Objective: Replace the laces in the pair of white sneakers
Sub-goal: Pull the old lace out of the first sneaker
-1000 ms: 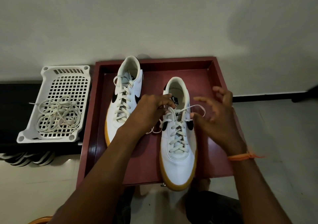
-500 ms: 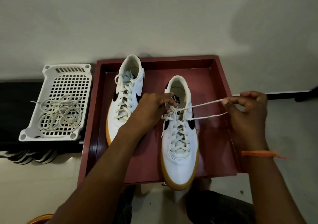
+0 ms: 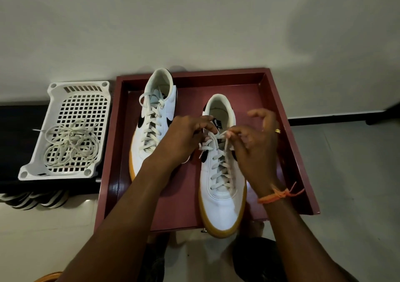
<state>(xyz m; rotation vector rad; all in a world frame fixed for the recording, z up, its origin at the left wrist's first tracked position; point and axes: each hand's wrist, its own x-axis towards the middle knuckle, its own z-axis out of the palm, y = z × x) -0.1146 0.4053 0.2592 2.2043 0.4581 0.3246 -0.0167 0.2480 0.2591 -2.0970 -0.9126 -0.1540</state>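
Head view, nearest first: the right sneaker (image 3: 223,190) sits at the red tray (image 3: 279,117) front edge; the left hand (image 3: 184,136) and right hand (image 3: 253,149) pinch its lace (image 3: 216,137) at the top eyelets, apparently mid-lacing; next, draw both ends even; beyond, the left sneaker (image 3: 155,121) stands laced; 1 basket (image 3: 65,91) holds loose laces (image 3: 69,145)

The tongue label (image 3: 219,124) of the right sneaker (image 3: 223,199) carries dark lettering partly hidden by fingers, seemingly "NIKE", though not clearly legible.
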